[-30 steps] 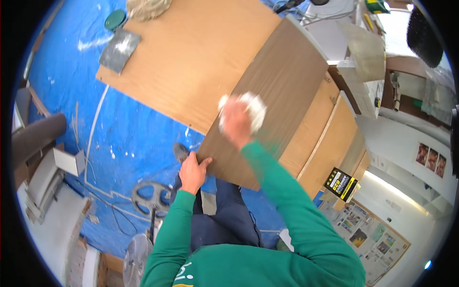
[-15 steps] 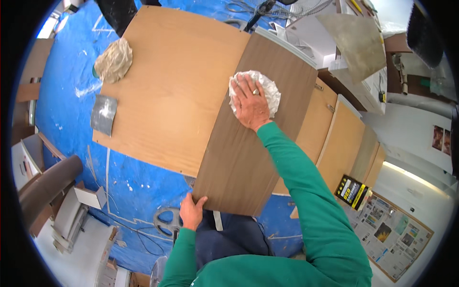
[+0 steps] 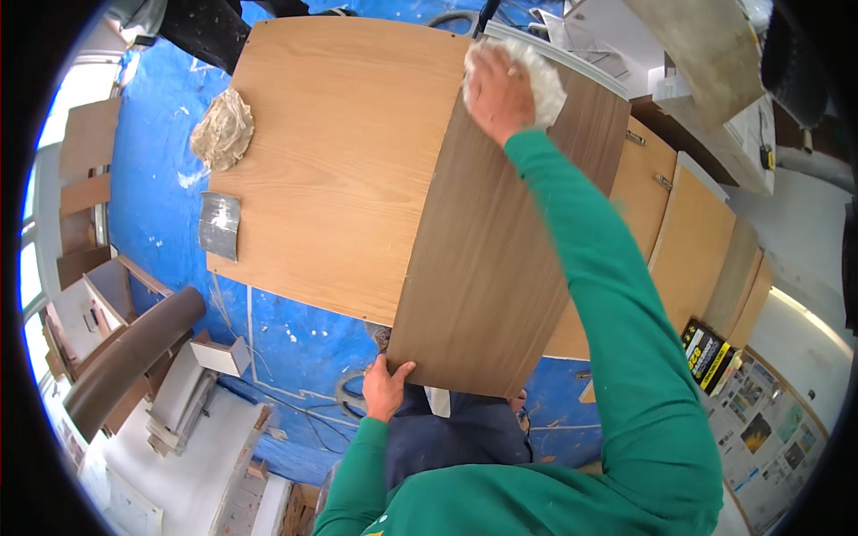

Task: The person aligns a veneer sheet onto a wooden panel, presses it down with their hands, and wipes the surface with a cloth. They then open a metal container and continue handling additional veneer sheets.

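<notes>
My right hand [image 3: 500,89] lies on a crumpled white cloth [image 3: 543,94] at the far end of a long, dark brown wood-grain panel [image 3: 483,268], its fingers fairly flat and pressed down. My left hand [image 3: 384,384] grips the near left corner of that panel, thumb on top and fingers partly hidden along the edge. The brown panel lies beside a wide light wooden board [image 3: 331,170]. On that board's left edge rest a crumpled beige cloth [image 3: 222,129] and a grey rectangular sheet [image 3: 219,226].
A blue floor sheet [image 3: 152,223] surrounds the boards. Another person's dark-clothed leg [image 3: 197,36] shows at the upper left. More boards [image 3: 693,268] and a black-and-yellow can [image 3: 710,353] are at the right. A dark roll [image 3: 134,357] lies among offcuts at the left.
My right hand has slid the white cloth forward to the panel's far end. My left hand stays at the near corner, and the view has shifted.
</notes>
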A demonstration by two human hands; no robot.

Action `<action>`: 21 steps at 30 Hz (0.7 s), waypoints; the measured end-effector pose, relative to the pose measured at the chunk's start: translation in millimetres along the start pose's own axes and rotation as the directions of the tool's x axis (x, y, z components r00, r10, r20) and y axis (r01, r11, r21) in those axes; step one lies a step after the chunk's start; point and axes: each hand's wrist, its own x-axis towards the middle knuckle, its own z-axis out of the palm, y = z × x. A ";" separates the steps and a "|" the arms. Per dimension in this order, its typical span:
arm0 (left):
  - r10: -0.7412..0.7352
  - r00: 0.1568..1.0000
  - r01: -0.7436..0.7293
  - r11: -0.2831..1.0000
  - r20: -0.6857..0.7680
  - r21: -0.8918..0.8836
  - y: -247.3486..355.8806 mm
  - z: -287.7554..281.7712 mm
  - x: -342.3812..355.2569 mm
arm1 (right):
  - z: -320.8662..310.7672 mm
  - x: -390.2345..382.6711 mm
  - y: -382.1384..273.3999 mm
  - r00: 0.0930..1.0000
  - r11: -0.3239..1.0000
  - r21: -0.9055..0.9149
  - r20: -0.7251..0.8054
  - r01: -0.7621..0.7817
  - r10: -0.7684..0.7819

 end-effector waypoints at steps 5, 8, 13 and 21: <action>0.070 0.998 -0.070 0.997 0.011 0.013 -10.2 4.9 5.3 | -58.4 -122.6 -97.4 0.990 0.988 0.143 0.120 0.054 -0.072; 0.068 0.997 -0.070 0.997 0.039 0.033 -15.2 4.1 6.7 | -99.0 -204.2 -161.5 0.946 0.969 0.184 0.247 0.166 -0.209; 0.068 0.995 -0.072 0.996 0.075 0.054 -7.1 0.1 10.1 | -129.5 -263.7 -211.4 0.925 0.923 0.359 0.286 0.140 -0.251; 0.104 0.994 -0.102 0.994 0.039 -0.048 -12.8 4.7 9.3 | -45.9 -105.6 -55.3 0.995 0.989 0.113 0.036 -0.100 0.097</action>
